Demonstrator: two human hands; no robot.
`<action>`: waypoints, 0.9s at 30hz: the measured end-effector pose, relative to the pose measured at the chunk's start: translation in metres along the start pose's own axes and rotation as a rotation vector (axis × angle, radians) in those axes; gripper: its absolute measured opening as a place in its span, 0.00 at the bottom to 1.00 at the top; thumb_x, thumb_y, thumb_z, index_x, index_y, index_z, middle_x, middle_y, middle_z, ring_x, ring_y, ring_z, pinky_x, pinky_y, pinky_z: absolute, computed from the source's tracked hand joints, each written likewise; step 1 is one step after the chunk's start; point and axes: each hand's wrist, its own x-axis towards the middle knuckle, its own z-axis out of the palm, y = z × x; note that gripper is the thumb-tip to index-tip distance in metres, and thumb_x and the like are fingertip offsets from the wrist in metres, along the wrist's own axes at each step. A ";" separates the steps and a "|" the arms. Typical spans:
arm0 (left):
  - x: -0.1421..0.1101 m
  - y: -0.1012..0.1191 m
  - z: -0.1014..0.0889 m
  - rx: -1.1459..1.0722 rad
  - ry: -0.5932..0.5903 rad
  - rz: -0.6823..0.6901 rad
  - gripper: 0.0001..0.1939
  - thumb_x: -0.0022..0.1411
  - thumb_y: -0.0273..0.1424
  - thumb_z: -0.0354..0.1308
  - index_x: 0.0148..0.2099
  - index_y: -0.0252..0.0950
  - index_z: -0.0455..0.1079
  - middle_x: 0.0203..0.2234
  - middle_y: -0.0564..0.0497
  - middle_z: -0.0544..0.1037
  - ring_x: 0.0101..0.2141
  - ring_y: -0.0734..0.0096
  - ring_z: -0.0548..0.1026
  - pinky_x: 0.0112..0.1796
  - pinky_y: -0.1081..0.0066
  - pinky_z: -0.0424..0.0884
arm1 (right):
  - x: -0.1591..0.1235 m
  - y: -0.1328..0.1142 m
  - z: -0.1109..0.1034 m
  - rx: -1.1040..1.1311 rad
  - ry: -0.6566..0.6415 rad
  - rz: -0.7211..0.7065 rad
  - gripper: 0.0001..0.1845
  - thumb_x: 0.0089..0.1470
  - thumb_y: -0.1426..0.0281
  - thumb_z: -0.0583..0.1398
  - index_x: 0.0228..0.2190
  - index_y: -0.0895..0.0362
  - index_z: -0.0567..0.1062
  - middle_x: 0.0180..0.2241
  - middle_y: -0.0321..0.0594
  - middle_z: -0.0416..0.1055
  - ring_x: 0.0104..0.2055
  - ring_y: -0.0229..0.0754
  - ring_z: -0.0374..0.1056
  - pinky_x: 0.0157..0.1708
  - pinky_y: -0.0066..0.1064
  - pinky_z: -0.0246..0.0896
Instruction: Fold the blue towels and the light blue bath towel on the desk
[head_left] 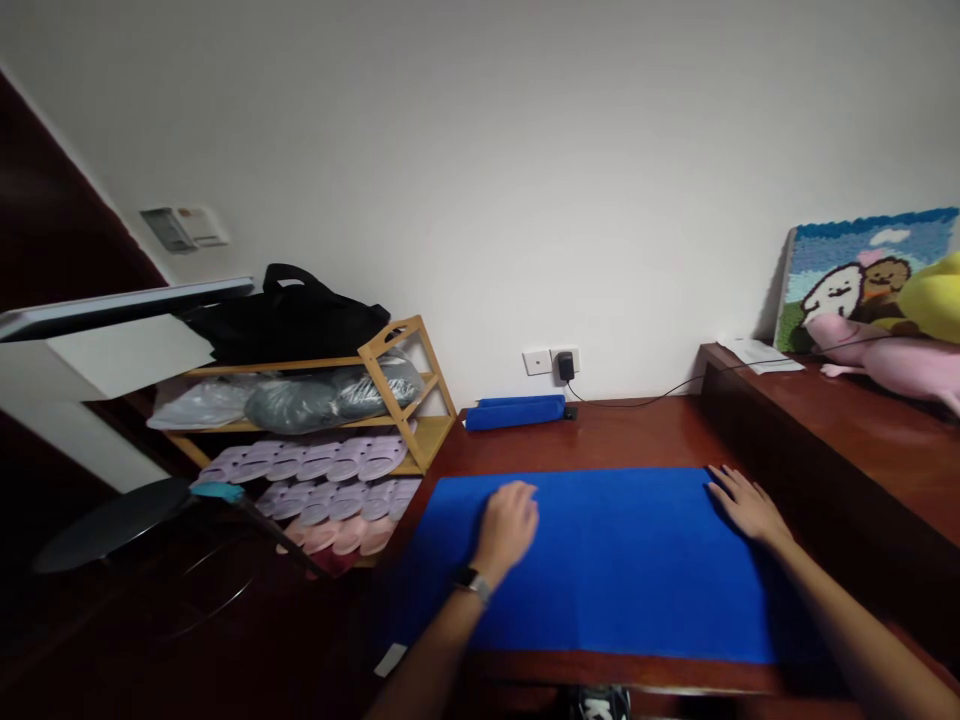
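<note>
A blue cloth (622,560) lies spread over the dark red-brown tabletop, with a small white tag (391,659) at its near left corner. Above the cloth's left half is my left hand (508,525), its fingers curled in and slightly blurred. The inside of that hand is hidden, so whatever it may hold cannot be seen. My right hand (750,508) rests flat at the far right corner of the cloth, fingers stretched out. Behind, near the wall, sits a folded or rolled blue cloth (516,413).
A wooden rack (431,440) at the left holds a black bag (292,318), wrapped bundles and lilac slippers (315,460). A stool (116,522) stands beside it. On the raised ledge (862,430) lie a pink plush toy (900,362) and papers. A charger (565,366) trails a cable.
</note>
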 end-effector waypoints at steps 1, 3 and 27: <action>0.001 0.043 0.007 -0.081 -0.049 0.101 0.15 0.70 0.29 0.48 0.50 0.39 0.75 0.45 0.45 0.81 0.46 0.60 0.76 0.51 0.59 0.70 | 0.002 0.003 0.000 0.047 0.000 0.000 0.37 0.64 0.50 0.42 0.68 0.49 0.59 0.72 0.38 0.51 0.74 0.44 0.42 0.73 0.45 0.32; -0.002 0.132 0.027 -0.200 -0.154 0.323 0.11 0.69 0.33 0.53 0.46 0.41 0.76 0.40 0.48 0.80 0.42 0.61 0.76 0.46 0.61 0.70 | 0.005 0.008 -0.001 0.182 0.012 0.010 0.35 0.63 0.53 0.44 0.65 0.51 0.65 0.70 0.39 0.55 0.74 0.45 0.43 0.73 0.45 0.33; -0.005 0.250 0.017 -0.750 -0.447 -0.254 0.11 0.55 0.32 0.61 0.43 0.43 0.76 0.36 0.49 0.85 0.36 0.60 0.81 0.38 0.66 0.74 | 0.015 0.006 -0.024 0.644 0.252 0.178 0.24 0.41 0.52 0.62 0.34 0.54 0.85 0.38 0.49 0.83 0.43 0.59 0.78 0.46 0.47 0.73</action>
